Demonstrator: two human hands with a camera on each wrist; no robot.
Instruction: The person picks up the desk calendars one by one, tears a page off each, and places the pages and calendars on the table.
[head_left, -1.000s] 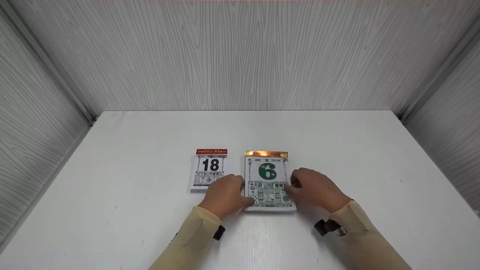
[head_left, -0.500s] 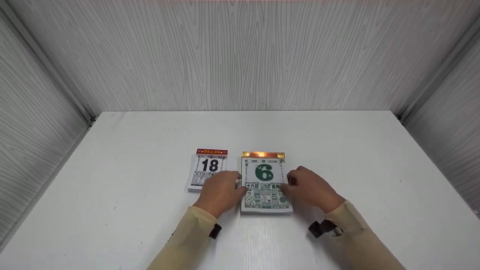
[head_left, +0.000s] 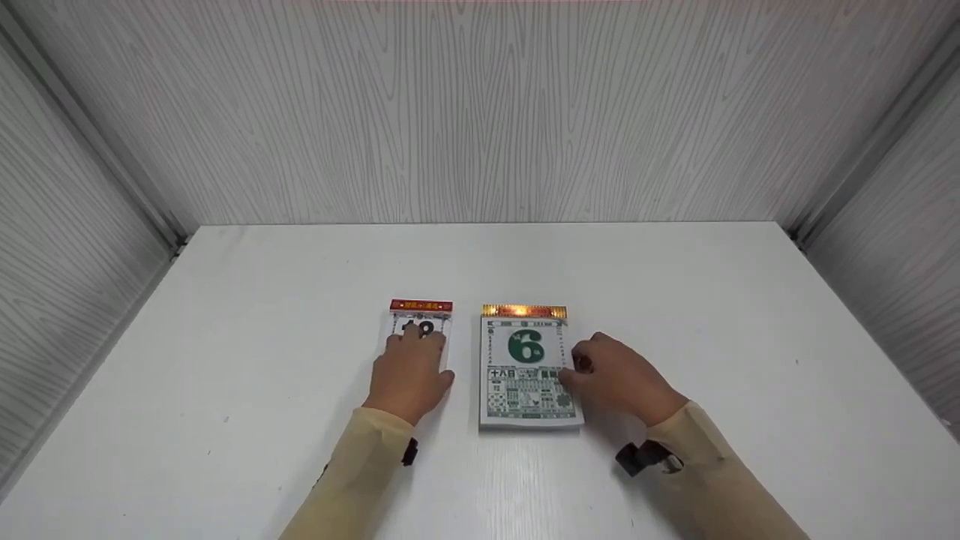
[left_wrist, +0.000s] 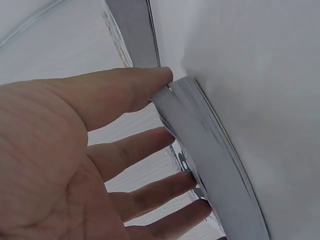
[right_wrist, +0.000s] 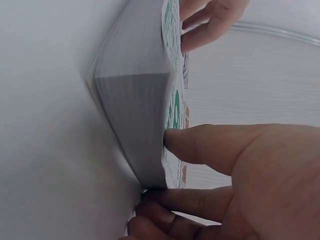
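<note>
Two tear-off calendars lie side by side on the white table. My left hand (head_left: 409, 375) rests over the smaller calendar (head_left: 421, 306), which has a red header strip. Its fingers stretch across the page and partly hide the number; in the left wrist view the thumb is at the corner of the page block (left_wrist: 210, 150). Right of it lies the larger calendar (head_left: 531, 397), with a gold header and a green 6. My right hand (head_left: 622, 379) pinches that one's right edge, thumb on the face and index finger against the side in the right wrist view.
The white tabletop (head_left: 285, 300) extends around both calendars. A grey wood-grain back wall (head_left: 480, 112) rises behind, with side panels (head_left: 67, 187) at left and right. A narrow gap separates the calendars.
My left hand has left the larger calendar's left edge and moved left onto the smaller one. The larger calendar shifted slightly left earlier; my right hand stays at its right edge.
</note>
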